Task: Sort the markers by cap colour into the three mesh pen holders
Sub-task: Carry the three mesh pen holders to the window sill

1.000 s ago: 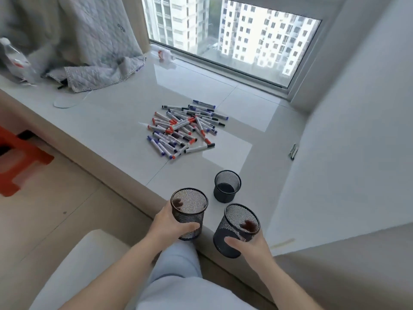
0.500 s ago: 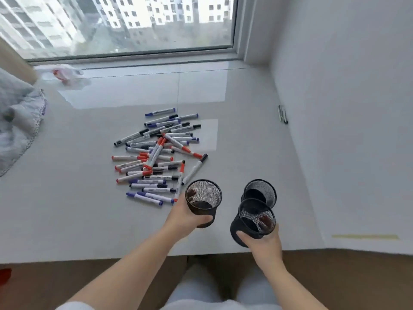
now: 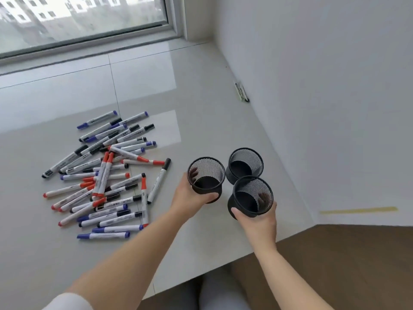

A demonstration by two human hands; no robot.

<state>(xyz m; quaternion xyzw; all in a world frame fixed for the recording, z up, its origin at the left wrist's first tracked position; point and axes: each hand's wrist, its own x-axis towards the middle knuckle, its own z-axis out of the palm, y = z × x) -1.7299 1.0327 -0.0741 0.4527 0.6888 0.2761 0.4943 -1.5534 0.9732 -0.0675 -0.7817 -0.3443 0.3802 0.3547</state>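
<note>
head view: since a second ago both held mesh holders have been carried from the surface's front edge in beside the third holder (image 3: 245, 166). the left hand (image 3: 190, 198) has its grip closed around the left holder (image 3: 206, 178), the right hand (image 3: 259, 220) around the near holder (image 3: 251, 198). the marker pile (image 3: 107, 175) lies unsorted left of the third holder, so sorting can begin.

Both hands extended forward: left (image 3: 190, 198), right (image 3: 259, 218), each curled, gripping.
</note>
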